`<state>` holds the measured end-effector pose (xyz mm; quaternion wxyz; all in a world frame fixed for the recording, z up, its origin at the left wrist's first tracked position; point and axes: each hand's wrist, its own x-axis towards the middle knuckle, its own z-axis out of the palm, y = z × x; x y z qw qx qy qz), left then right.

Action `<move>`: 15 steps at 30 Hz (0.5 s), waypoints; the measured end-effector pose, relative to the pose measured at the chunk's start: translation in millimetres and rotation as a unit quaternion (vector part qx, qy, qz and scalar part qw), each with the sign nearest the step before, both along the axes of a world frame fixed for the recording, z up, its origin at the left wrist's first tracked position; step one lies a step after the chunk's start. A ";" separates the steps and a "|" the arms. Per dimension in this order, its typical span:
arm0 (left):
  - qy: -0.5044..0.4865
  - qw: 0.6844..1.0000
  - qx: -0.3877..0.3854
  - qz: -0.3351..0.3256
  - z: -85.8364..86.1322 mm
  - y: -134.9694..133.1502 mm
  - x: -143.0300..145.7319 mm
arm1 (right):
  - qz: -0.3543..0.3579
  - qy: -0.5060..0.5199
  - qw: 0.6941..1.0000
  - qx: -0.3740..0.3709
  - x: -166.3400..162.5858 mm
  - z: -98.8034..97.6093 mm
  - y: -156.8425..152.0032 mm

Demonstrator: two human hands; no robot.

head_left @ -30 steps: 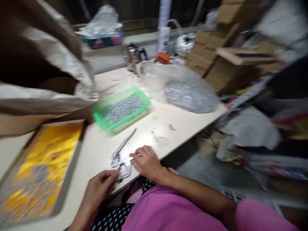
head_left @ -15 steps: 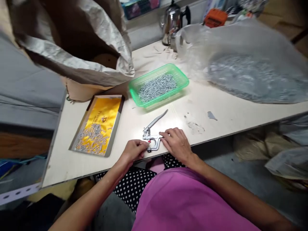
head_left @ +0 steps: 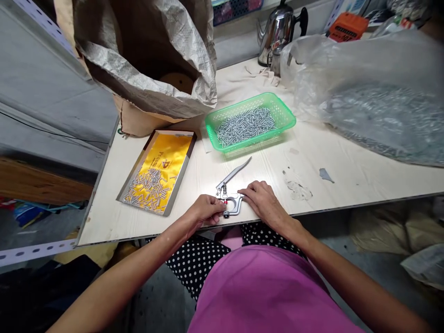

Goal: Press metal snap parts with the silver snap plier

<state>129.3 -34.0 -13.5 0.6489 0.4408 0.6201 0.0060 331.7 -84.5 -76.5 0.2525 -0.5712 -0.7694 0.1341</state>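
A small metal hand press (head_left: 231, 194) with a long lever handle sits at the near edge of the pale table (head_left: 347, 171). My left hand (head_left: 204, 209) is closed in a pinch at the press's left side, by its jaw; what the fingertips hold is too small to see. My right hand (head_left: 262, 200) rests on the right of the press body, fingers curled over it. Behind it stands a green plastic basket (head_left: 282, 107) filled with small metal pins. To the left lies a shallow box with a yellow lining (head_left: 169, 159) holding more pins.
A big paper sack (head_left: 145, 60) stands open at the back left. A clear plastic bag (head_left: 374, 97) full of pins lies at the right. A steel kettle (head_left: 279, 30) and an orange object (head_left: 348, 26) stand at the back. Clutter lies on the floor at right.
The view has swung left and steadied, then shifted a little. Both hands stay at the press, the left pinching closer to its jaw.
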 end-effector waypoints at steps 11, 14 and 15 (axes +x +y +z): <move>0.031 0.995 0.021 0.098 -2.8 -10.3 2.2 | 0.006 0.005 1.000 0.021 -8.8 -5.3 10.0; 0.031 0.995 0.010 0.089 -1.9 -9.9 2.4 | 0.004 0.006 1.000 0.019 -8.6 -4.1 9.1; 0.033 0.996 0.003 0.086 -1.1 -9.1 2.5 | 0.004 0.005 1.000 0.018 -8.5 -3.9 9.1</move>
